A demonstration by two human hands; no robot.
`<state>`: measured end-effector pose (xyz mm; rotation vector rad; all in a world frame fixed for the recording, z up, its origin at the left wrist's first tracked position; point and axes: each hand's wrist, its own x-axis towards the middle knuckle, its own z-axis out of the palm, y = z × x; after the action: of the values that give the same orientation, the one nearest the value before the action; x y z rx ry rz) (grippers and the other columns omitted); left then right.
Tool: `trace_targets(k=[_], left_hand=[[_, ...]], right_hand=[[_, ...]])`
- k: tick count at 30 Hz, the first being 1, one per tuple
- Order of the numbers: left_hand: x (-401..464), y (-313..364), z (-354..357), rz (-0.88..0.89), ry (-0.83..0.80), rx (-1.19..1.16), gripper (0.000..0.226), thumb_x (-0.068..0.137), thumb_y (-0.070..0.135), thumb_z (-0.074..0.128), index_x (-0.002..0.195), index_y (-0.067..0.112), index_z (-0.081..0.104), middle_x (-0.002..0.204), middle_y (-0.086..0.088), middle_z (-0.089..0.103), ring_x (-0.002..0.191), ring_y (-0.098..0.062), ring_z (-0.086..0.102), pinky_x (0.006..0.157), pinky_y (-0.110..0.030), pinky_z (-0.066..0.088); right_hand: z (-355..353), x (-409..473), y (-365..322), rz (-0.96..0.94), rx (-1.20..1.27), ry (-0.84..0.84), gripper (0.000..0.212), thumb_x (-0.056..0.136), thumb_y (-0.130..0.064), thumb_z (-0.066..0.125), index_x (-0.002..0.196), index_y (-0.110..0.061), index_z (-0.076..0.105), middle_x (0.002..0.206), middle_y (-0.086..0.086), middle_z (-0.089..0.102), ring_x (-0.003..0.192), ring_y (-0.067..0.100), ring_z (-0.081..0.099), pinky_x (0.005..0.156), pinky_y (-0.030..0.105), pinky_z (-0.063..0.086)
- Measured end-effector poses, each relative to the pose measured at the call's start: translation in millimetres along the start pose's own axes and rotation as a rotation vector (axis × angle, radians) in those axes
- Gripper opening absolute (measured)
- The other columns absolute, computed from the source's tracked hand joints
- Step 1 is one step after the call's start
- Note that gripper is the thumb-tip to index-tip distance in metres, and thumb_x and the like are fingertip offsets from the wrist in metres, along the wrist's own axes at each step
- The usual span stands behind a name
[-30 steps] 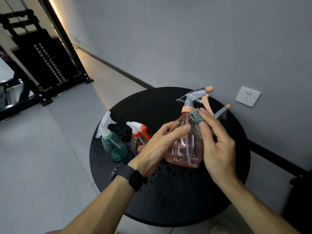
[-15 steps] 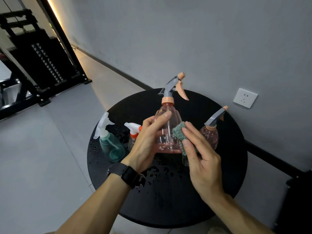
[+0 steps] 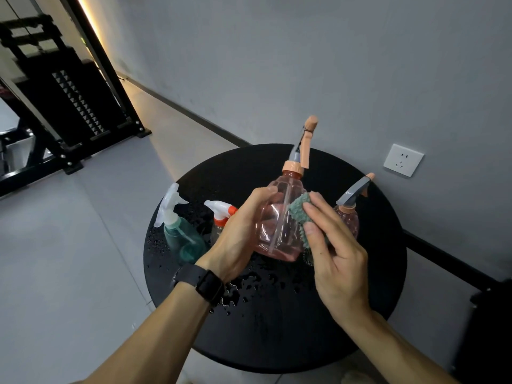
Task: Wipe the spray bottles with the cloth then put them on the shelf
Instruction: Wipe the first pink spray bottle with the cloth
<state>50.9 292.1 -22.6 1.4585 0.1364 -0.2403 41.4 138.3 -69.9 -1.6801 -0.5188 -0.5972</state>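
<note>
Pink translucent plastic catches the light as I watch the left hand [image 3: 238, 234] grip a pink spray bottle with a grey-and-peach trigger head [image 3: 279, 217], lifted clear of the round black desk [image 3: 277, 328] and tilted slightly toward one o'clock. Its fingers [image 3: 263, 192] curl around the bottle's shoulder. The right hand [image 3: 332, 259] presses a small green textured cloth [image 3: 300, 214] against the bottle's right flank, pinning it there with the pads of its extended fingers. At three o'clock from the held bottle a second, smaller pink spray bottle [image 3: 349, 217] stands upright on the desk; at nine o'clock stand a clear bottle with a white-and-orange trigger [image 3: 221, 214] and a teal bottle with a white trigger [image 3: 180, 234]. Water droplets [image 3: 249, 286] bead on the desk beneath the hands. A black wristwatch [image 3: 205, 282] circles the left wrist, and a white wall socket [image 3: 403, 159] sits at two o'clock.
</note>
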Motion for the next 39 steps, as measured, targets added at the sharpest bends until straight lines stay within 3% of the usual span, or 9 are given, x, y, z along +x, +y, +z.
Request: trace_targets(k=[4, 10, 18, 22, 26, 29, 33, 37, 39], left_hand=[[-2, -2, 4, -0.065, -0.048, 0.064, 0.059, 0.085, 0.059, 0.053, 0.117, 0.011, 0.066, 0.119, -0.022, 0.067, 0.100, -0.032, 0.066, 0.099, -0.061, 0.049], [-3, -2, 7, -0.107, -0.133, 0.120, 0.054, 0.084, 0.058, 0.065, 0.123, 0.021, 0.064, 0.116, -0.007, 0.073, 0.106, -0.027, 0.070, 0.094, -0.050, 0.055], [-1, -3, 7, -0.071, 0.004, -0.071, 0.058, 0.084, 0.052, 0.061, 0.129, 0.017, 0.056, 0.122, -0.013, 0.066, 0.103, -0.032, 0.070, 0.083, -0.051, 0.060], [-1, 3, 8, 0.020, 0.008, -0.175, 0.045, 0.084, 0.052, 0.065, 0.114, 0.018, 0.068, 0.106, -0.003, 0.070, 0.095, -0.021, 0.070, 0.087, -0.053, 0.058], [5, 4, 6, 0.029, 0.042, -0.251, 0.076, 0.070, 0.055, 0.078, 0.131, 0.012, 0.058, 0.138, -0.018, 0.055, 0.114, -0.036, 0.064, 0.086, -0.053, 0.058], [6, 4, 6, 0.035, 0.064, -0.329, 0.075, 0.071, 0.055, 0.077, 0.129, 0.010, 0.059, 0.142, -0.023, 0.048, 0.107, -0.034, 0.065, 0.076, -0.046, 0.058], [6, 5, 6, 0.070, 0.061, -0.321, 0.059, 0.081, 0.051, 0.069, 0.123, 0.009, 0.065, 0.137, -0.024, 0.051, 0.100, -0.030, 0.066, 0.074, -0.045, 0.057], [2, 3, 7, 0.080, -0.022, -0.140, 0.050, 0.092, 0.052, 0.054, 0.119, 0.012, 0.067, 0.103, -0.009, 0.071, 0.094, -0.030, 0.068, 0.089, -0.058, 0.055], [1, 0, 8, 0.022, -0.018, -0.066, 0.049, 0.094, 0.055, 0.049, 0.122, 0.018, 0.065, 0.109, -0.007, 0.074, 0.103, -0.034, 0.070, 0.092, -0.063, 0.053]], right_hand=[[-6, 12, 3, 0.052, 0.004, 0.024, 0.034, 0.095, -0.006, 0.056, 0.129, -0.004, 0.055, 0.136, 0.000, 0.054, 0.130, 0.004, 0.048, 0.105, 0.016, 0.039], [-10, 19, 5, 0.091, 0.019, 0.025, 0.033, 0.098, -0.011, 0.055, 0.130, -0.008, 0.056, 0.136, -0.006, 0.055, 0.130, 0.005, 0.050, 0.105, 0.019, 0.040], [-6, 13, 0, 0.088, 0.020, 0.013, 0.035, 0.093, -0.006, 0.054, 0.128, -0.005, 0.057, 0.134, -0.007, 0.054, 0.128, -0.003, 0.048, 0.103, 0.013, 0.040], [-7, 7, 1, 0.064, 0.022, -0.016, 0.035, 0.095, -0.009, 0.057, 0.129, -0.004, 0.055, 0.137, -0.002, 0.054, 0.130, 0.000, 0.048, 0.104, 0.017, 0.041], [-6, -2, -2, 0.026, 0.015, -0.033, 0.037, 0.094, -0.012, 0.052, 0.130, -0.004, 0.054, 0.139, 0.003, 0.053, 0.131, 0.006, 0.048, 0.105, 0.018, 0.041], [-5, -6, -3, 0.004, 0.018, -0.035, 0.037, 0.094, -0.011, 0.053, 0.129, -0.002, 0.054, 0.139, 0.005, 0.053, 0.132, 0.010, 0.049, 0.106, 0.020, 0.041], [-6, -5, -1, -0.022, 0.009, -0.050, 0.035, 0.094, -0.011, 0.052, 0.128, -0.003, 0.055, 0.138, 0.006, 0.053, 0.132, 0.010, 0.049, 0.106, 0.022, 0.041], [-7, 2, 2, -0.023, -0.005, -0.030, 0.035, 0.094, -0.009, 0.053, 0.128, -0.002, 0.055, 0.137, 0.007, 0.054, 0.132, 0.009, 0.049, 0.107, 0.021, 0.040], [-9, 6, 4, -0.014, -0.008, -0.013, 0.035, 0.094, -0.009, 0.052, 0.128, -0.002, 0.056, 0.137, 0.007, 0.054, 0.132, 0.008, 0.048, 0.107, 0.020, 0.040]])
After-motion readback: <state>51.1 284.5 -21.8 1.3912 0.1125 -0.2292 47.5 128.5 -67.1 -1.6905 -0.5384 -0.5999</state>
